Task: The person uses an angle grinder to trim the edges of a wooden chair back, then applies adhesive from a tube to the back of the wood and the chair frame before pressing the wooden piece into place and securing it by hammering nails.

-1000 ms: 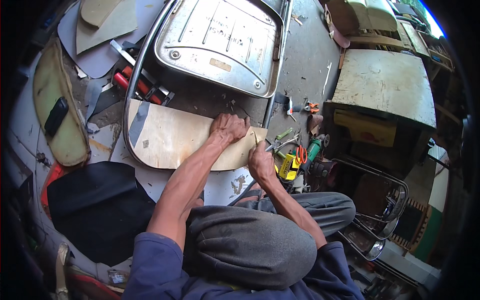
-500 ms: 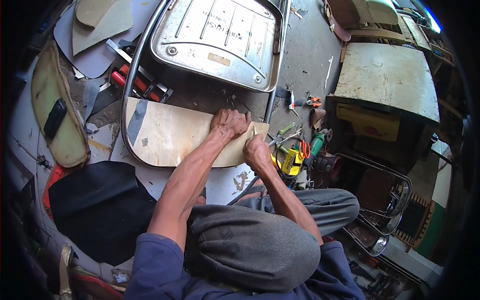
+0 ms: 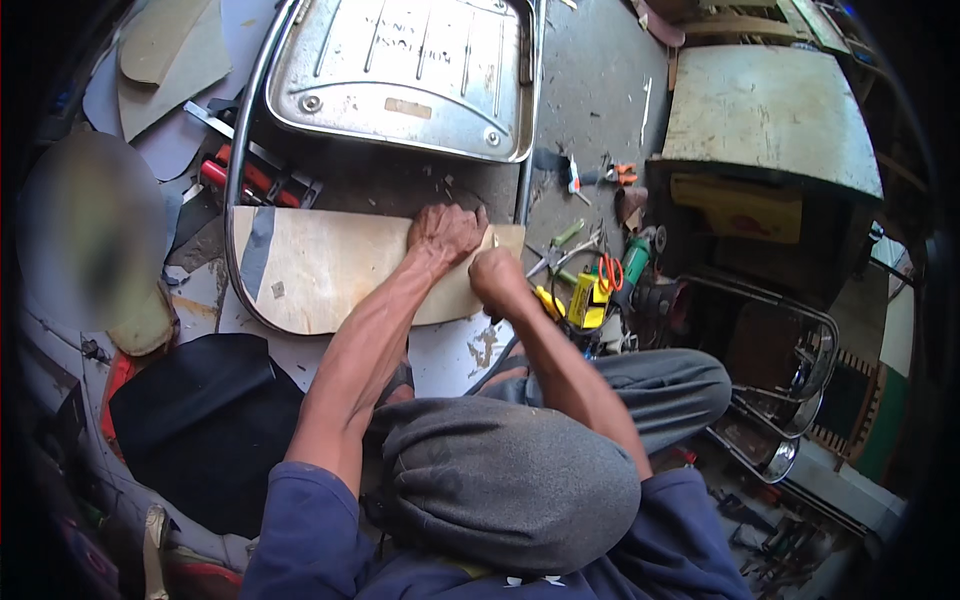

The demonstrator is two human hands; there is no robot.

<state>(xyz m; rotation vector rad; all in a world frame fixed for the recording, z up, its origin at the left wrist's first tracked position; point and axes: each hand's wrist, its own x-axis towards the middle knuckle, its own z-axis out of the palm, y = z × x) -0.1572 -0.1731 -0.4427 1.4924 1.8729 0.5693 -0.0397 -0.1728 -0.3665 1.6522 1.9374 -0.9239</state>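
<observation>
Steadying plywood board (image 3: 340,270) at tube frame's (image 3: 236,170) six-o'clock end: left hand (image 3: 448,235) atop, fingers curled, cannot tell if gripping anything; right hand (image 3: 499,280) toward three o'clock, fingers closed round slim tool (image 3: 495,240), mostly hidden. Best: board flat, left fingers off tool's line.

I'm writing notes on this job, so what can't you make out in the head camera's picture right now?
All in the head view:
- The thin object in the right hand: the fist hides all but its tip.
- The part of the wooden board under the left hand, which covers it.
- The metal pan's far end: cut off by the top edge.
- Most of the greenish panel: lost in blur.
</observation>
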